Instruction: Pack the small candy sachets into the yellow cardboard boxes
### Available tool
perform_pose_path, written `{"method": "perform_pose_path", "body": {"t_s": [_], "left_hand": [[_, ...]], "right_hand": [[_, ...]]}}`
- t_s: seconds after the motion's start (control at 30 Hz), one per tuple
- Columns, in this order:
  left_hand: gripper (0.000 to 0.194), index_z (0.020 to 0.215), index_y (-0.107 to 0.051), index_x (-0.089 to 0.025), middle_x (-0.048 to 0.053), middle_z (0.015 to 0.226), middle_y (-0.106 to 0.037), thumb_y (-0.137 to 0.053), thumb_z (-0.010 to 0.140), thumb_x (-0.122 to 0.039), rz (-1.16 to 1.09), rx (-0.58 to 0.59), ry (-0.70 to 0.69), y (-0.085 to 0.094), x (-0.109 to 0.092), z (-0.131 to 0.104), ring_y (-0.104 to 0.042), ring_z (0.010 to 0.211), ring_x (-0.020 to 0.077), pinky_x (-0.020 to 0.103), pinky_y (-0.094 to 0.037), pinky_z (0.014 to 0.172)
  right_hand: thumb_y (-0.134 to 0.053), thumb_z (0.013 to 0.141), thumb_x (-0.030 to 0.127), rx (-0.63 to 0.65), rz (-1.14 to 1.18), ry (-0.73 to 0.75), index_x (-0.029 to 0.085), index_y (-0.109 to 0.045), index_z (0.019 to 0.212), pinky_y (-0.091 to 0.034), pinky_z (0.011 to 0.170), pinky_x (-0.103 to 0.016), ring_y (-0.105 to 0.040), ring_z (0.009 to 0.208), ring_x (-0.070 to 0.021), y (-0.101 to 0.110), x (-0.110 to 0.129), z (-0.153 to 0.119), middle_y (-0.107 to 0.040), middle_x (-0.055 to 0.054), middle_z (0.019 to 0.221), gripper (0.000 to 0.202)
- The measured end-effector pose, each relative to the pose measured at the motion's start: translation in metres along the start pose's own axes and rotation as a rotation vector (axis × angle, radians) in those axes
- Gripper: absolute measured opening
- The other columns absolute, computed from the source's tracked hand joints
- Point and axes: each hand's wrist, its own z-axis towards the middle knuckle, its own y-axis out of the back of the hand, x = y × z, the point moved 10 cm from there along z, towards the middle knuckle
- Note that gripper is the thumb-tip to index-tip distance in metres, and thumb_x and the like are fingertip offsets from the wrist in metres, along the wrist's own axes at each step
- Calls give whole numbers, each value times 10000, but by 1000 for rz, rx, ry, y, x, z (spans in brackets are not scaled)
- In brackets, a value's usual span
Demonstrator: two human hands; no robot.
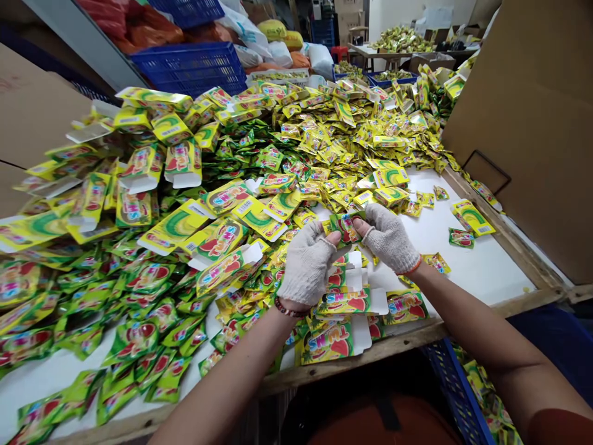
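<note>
Both my hands wear white knitted fingerless gloves and meet over the middle of the table. Between them is a small green candy packet (pixel 346 228) with a red watermelon print. My left hand (pixel 308 262) pinches its left end, where a bit of yellow packet also shows. On the packet's right end, the fingers of my right hand (pixel 386 238) are closed. Just below my hands lie several yellow candy boxes (pixel 331 343) with white flaps sticking out. To the left, more boxes (pixel 220 241) rest on the heap of packets.
Green packets (pixel 143 340) spread over the left of the white table (pixel 477 272); yellow packets (pixel 333 136) pile up behind. A wooden edge (pixel 407 337) runs along the front. A cardboard sheet (pixel 532 123) stands at right. A blue crate (pixel 456 395) with packets sits below the table.
</note>
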Motion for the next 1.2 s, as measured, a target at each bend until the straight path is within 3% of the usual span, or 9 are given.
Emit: {"method": "perform_pose_path", "body": {"t_s": [0.17, 0.23, 0.37, 0.47, 0.53, 0.63, 0.83, 1.0, 1.2], "left_hand": [[317, 969, -632, -176, 50, 943, -698, -760, 726, -334, 146, 73, -160, -4, -15, 4, -667, 848, 175, 298, -569, 753], [306, 1001, -645, -169, 56, 976, -699, -733, 751, -323, 213, 118, -206, -9, -18, 3, -663, 904, 191, 333, -557, 838], [306, 1021, -632, -170, 65, 990, -693, -699, 777, -343, 539, 104, -280, -4, -32, 1, -659, 897, 207, 358, -547, 842], [549, 1219, -577, -198, 94, 1172, -660, -745, 727, -377, 881, 184, -327, 4, -45, -2, -649, 1016, 245, 384, -526, 890], [717, 1306, -551, -225, 104, 1214, -652, -796, 656, -401, 1178, 320, -307, 10, -42, -4, -632, 1063, 287, 411, -504, 912], [673, 1288, -593, -241, 99, 1117, -689, -776, 662, -403, 1548, 514, -250, 22, -27, -10, -629, 1044, 315, 416, -484, 904], [605, 1211, -612, -236, 104, 1232, -633, -764, 633, -328, 1754, 602, -270, 24, -13, -13, -566, 1164, 321, 427, -427, 982], [335, 1033, -641, -232, 72, 1036, -644, -648, 702, -281, 1744, 471, -319, 35, -25, -11, -593, 992, 276, 387, -460, 879], [257, 945, -556, -207, 84, 1020, -578, -629, 723, -315, 1679, 53, -445, 38, -66, -16, -568, 929, 265, 358, -463, 780]], "right_hand": [[-550, 900, 494, 64, 135, 8, 200, -521, 1012, -477, 789, -330, -562, 879, -190, -4, 5, 0, -588, -49, 934, 316], [-509, 921, 477, 136, 133, 17, 195, -539, 979, -483, 823, -353, -567, 895, -200, -13, 6, -2, -596, -49, 912, 289], [-554, 873, 366, 178, 122, -56, 199, -533, 868, -520, 750, -359, -561, 789, -180, -20, -2, -4, -570, -18, 810, 169], [-567, 850, 346, 148, 250, -186, 209, -521, 911, -534, 602, -321, -565, 667, -151, -17, -13, -4, -556, -6, 795, 157], [-574, 852, 365, 144, 340, -247, 221, -514, 953, -511, 508, -289, -545, 573, -125, -16, -15, -4, -535, 9, 769, 186], [-605, 852, 393, 148, 352, -243, 233, -508, 944, -461, 434, -250, -523, 501, -103, -14, -11, -3, -506, 33, 706, 208], [-607, 872, 458, 185, 279, -194, 229, -488, 857, -439, 421, -242, -542, 469, -101, -18, -6, -5, -517, 45, 646, 259], [-623, 841, 595, 175, 263, -175, 229, -479, 837, -434, 407, -241, -545, 460, -100, -16, -4, -4, -523, 47, 644, 393], [-589, 852, 653, 74, 297, -156, 241, -496, 868, -399, 387, -257, -498, 419, -102, -7, 9, -8, -525, 47, 613, 423]]}}
